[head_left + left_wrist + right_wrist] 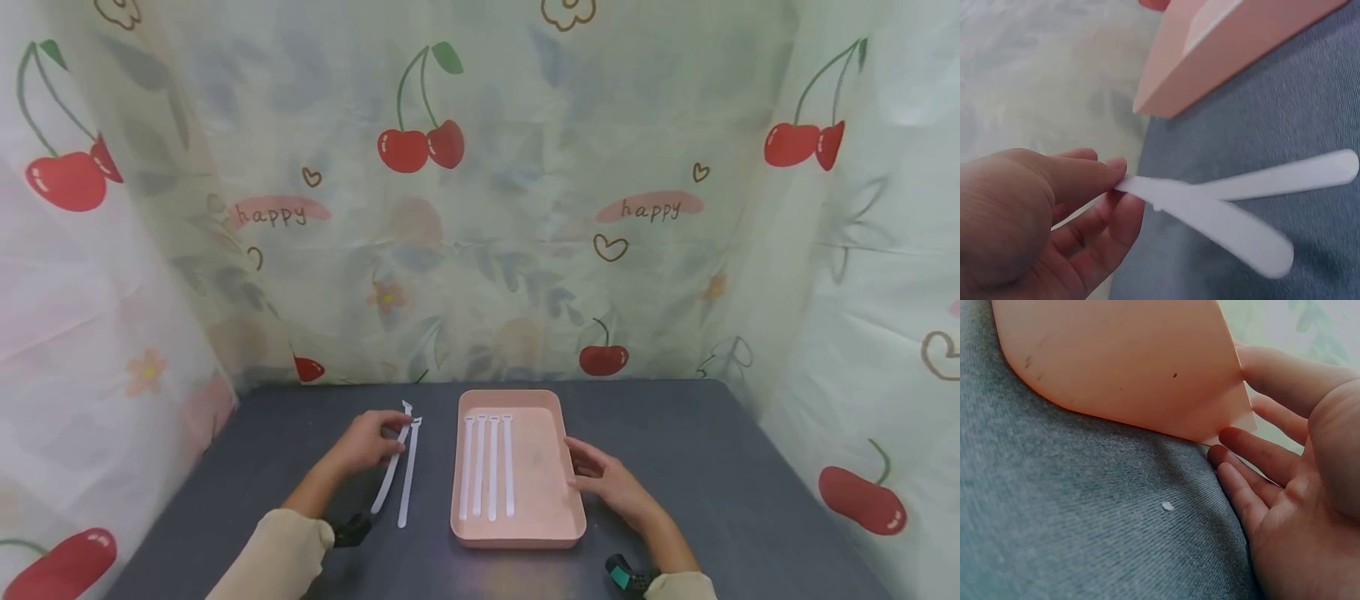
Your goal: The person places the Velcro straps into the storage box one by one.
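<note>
Head view shows a pink tray (517, 533) on a dark grey cloth-covered table (712, 467), with four white straps (487, 467) lying side by side inside it, toward its left part. Just left of the tray, two more white straps lie on the cloth. The left hand (367, 442) pinches the top end of the raised strap (392, 475) between thumb and fingers; in the left wrist view the fingers (1085, 178) close on the narrow end of this strap (1210, 219), and its other end looks lifted and blurred. The second loose strap (408, 475) lies flat just beside it and crosses under it in the wrist view. The right hand (607, 479) rests against the right wall of the tray with relaxed, nearly straight fingers (1260, 456); it holds nothing and only steadies the tray.

I judge that the step in hand is picking up a loose strap to put it with the others in the tray. The next move calls for lifting the strap fully free of its neighbour, carrying it over the tray wall, and laying it straight and parallel beside the four, while the right hand keeps the tray from sliding.
</note>
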Available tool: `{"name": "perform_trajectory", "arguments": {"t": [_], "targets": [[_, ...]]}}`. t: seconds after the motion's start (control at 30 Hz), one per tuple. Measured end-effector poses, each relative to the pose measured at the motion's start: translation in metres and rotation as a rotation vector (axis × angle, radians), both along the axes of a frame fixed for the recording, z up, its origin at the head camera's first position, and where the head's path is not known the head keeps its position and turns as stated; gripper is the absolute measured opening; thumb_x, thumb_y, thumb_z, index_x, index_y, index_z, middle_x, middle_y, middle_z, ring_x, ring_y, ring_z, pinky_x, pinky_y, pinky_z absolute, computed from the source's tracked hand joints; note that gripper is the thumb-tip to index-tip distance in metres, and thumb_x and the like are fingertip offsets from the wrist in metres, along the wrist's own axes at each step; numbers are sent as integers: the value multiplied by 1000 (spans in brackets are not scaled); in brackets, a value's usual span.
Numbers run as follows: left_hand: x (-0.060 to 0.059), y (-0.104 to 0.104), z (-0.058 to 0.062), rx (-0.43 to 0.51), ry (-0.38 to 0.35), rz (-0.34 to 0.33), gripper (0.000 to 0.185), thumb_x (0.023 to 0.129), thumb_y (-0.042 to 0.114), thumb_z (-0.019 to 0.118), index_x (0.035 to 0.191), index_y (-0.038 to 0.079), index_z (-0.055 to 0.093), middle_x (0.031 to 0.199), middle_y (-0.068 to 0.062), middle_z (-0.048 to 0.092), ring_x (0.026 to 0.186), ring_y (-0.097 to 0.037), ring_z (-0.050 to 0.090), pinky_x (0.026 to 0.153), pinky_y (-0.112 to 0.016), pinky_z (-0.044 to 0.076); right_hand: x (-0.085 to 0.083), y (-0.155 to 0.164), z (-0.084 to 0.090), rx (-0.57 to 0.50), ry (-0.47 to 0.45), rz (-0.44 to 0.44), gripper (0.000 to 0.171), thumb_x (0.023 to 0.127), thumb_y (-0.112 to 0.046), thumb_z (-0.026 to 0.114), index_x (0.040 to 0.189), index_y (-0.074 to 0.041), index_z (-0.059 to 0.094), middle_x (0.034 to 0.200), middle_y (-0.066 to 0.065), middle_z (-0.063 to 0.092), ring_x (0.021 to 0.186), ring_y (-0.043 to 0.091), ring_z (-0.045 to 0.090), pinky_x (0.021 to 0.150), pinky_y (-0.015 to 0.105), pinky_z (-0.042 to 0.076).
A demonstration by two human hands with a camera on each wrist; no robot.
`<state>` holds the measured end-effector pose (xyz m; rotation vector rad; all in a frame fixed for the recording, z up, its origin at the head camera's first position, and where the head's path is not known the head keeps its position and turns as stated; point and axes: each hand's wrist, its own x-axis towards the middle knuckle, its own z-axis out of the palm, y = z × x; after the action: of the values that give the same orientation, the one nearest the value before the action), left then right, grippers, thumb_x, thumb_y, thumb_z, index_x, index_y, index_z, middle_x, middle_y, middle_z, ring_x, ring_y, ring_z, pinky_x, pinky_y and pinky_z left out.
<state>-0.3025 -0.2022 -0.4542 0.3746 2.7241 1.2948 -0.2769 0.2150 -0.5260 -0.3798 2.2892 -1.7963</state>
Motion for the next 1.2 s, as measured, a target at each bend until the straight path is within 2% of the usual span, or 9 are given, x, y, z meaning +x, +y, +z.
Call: {"name": "perform_trajectory", "arguments": {"t": [0.2,0.4,0.57,0.8,0.97,1.03,1.2], "targets": [[2,15,12,44,8,-43,43,85,-6,69,127,3,63,116,-21,61,73,-18,61,55,-33,55,1,-1,1,-9,-3,-1,69,89,-13,71,149,-4,38,145,22,43,129,38,45,104,50,37],[7,34,19,91,65,-95,41,85,-5,69,125,2,63,112,-19,61,61,-21,60,56,-40,55,0,1,1,-12,9,6,69,89,-13,71,149,-4,37,145,22,43,131,38,43,105,52,35],[9,51,18,142,76,-118,40,86,-4,68,125,3,63,112,-20,62,55,-24,59,56,-44,54,0,1,1,-14,30,6,68,89,-11,71,148,-2,38,144,24,44,131,39,41,107,54,32],[9,73,16,200,92,-127,39,87,-2,69,124,4,64,112,-17,64,56,-20,60,57,-46,55,-1,2,-1,-17,43,12,68,89,-11,70,148,-1,37,144,24,44,131,39,42,106,54,33],[10,86,9,245,51,-134,37,86,0,71,123,5,66,110,-13,64,56,-18,59,59,-44,55,0,2,-2,-24,32,8,68,89,-10,70,148,0,37,144,25,43,131,39,42,106,53,33],[12,91,7,278,32,-131,37,86,0,71,122,4,66,108,-13,63,56,-18,58,60,-47,55,0,2,-3,-28,25,7,68,89,-10,70,148,0,37,144,25,44,131,39,42,106,54,33],[15,100,9,341,32,-142,38,85,-2,71,122,3,66,105,-12,62,55,-17,57,60,-50,54,0,1,-1,-33,19,12,69,89,-11,71,148,-2,37,144,24,44,131,39,42,106,53,33]]}}
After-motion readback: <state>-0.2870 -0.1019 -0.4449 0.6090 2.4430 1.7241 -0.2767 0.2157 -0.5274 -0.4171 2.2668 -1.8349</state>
